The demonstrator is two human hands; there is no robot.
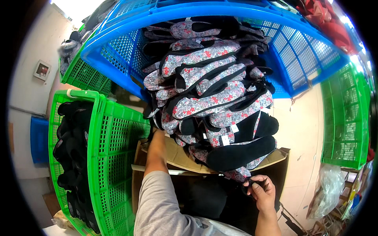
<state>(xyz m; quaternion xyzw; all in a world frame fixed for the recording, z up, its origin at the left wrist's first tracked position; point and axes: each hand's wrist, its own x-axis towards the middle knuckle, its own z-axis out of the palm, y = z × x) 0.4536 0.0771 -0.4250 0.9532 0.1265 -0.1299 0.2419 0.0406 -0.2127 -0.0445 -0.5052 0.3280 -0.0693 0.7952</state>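
A heap of floral slippers (208, 100), grey with red flowers, black edging and black soles, spills from a tipped blue crate toward me. My left hand (158, 133) reaches into the heap's left side, its fingers hidden beneath the slippers. At the heap's lower right, my right hand (263, 192) is closed, thumb against fingers, on the black edge of a floral slipper (237, 174). Just above it lies a slipper with its black sole (242, 153) showing. Below the heap is an open cardboard box (183, 159) with dark contents.
The blue crate (114, 53) leans over the box. A green crate (112, 157) of black footwear stands close on my left, with another green crate (88, 74) behind it. At right are a tall green crate (344, 118) and a clear plastic bag (327, 188).
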